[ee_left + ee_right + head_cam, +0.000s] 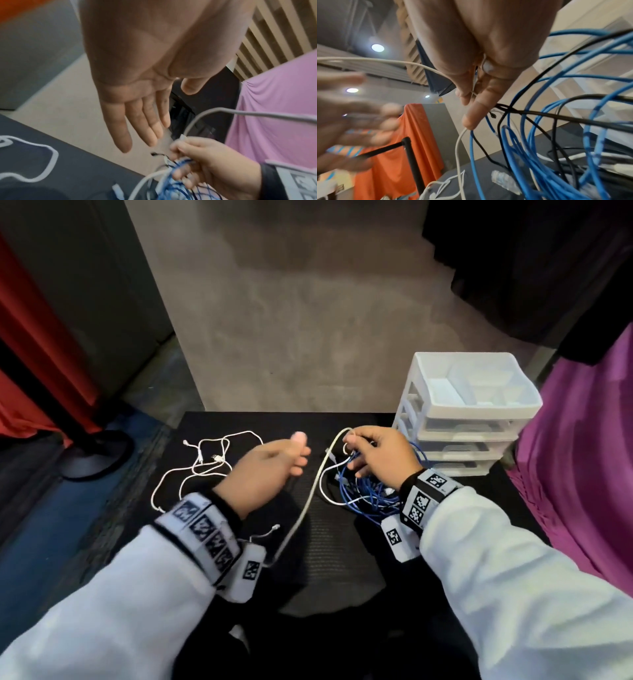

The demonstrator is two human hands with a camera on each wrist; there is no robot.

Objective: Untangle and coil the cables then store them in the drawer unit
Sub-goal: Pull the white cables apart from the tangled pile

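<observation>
Since the drawer unit (469,412) sits at the back right corner of the desk (239,422) with drawers closed, nothing's stored yet; the blue-and-black tangle (371,491) lies right in front of it, a loose white cable (205,463) off left. Right hand (380,453) pinches a grey-white cable (308,501) up out of the tangle, probably to tease it free, while the left hand (267,470) hovers flat-fingered, holding nothing. Can't tell where that cable's near end goes; it vanishes under the left wrist.

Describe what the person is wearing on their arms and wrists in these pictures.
Both arms are covered by loose white sleeves. Each wrist carries a black band faced with white panels printed with black square fiducial markers: one on the left wrist, one on the right wrist. A small white box bearing another marker hangs under each band, for example the left one. The hands are bare, without gloves.
</observation>
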